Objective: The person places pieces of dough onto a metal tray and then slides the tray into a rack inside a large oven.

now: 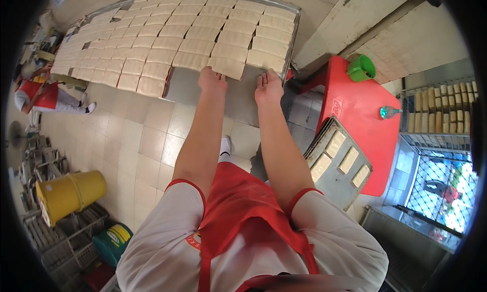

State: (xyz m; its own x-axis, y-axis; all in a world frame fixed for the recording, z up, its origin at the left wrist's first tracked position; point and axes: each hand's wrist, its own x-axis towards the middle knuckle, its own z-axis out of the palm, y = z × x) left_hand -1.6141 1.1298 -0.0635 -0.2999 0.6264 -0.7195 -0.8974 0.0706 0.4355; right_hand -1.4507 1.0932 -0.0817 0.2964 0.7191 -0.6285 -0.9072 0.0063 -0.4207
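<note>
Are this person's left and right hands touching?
Apart: the head view plainly shows bare grey metal surface between the left hand and right hand.

Dull metal, smooth plastic, matt cloth

Pale slabs [170,43] beyond left hand [213,84]: smooth, slight sheen. Tabletop [187,86] beneath: dull grey metal. Right of right hand [269,86]: red table [362,119], smooth plastic; green mug [358,69], plastic. Bodyward: apron [241,193], matt cloth.

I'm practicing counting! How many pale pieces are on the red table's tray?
4: two pale pieces at the tray's left, one in the middle, one at right. Others may hide underneath.
</note>
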